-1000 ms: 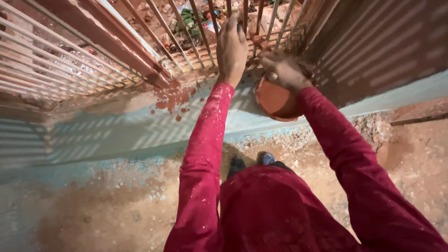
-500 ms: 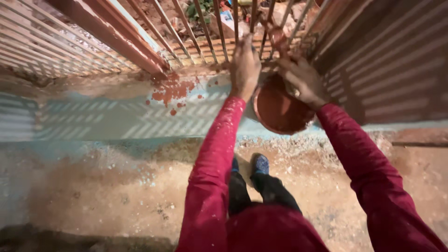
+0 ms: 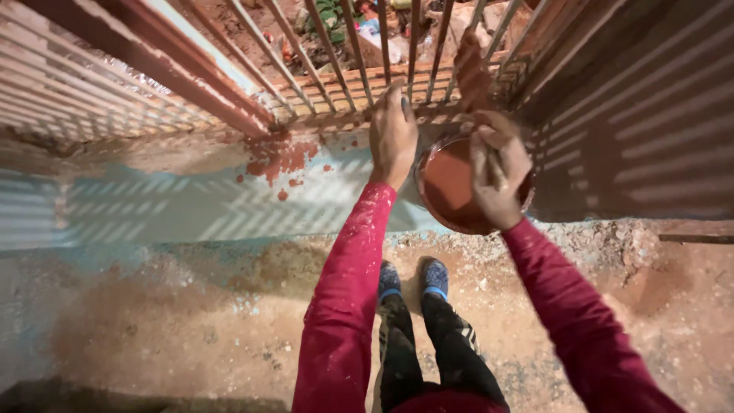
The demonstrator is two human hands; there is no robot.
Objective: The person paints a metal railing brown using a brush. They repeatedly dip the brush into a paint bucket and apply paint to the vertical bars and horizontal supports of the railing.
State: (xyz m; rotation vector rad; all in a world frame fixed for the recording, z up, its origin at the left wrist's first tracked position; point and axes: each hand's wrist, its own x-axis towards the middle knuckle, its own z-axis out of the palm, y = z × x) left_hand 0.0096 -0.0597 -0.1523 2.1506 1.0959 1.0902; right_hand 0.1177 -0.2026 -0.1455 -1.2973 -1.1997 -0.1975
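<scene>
Left hand (image 3: 393,138), upper centre: fingers flat against railing (image 3: 336,69), grasping nothing; right hand (image 3: 498,177), just right: clenched on brush (image 3: 472,73) over paint tub (image 3: 451,187)

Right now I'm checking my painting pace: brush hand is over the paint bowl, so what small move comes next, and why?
Probably lift the brush to the nearest bar. The right hand holds it over the bowl of red-brown paint, and the left hand rests beside the bowl at the railing's base.
</scene>
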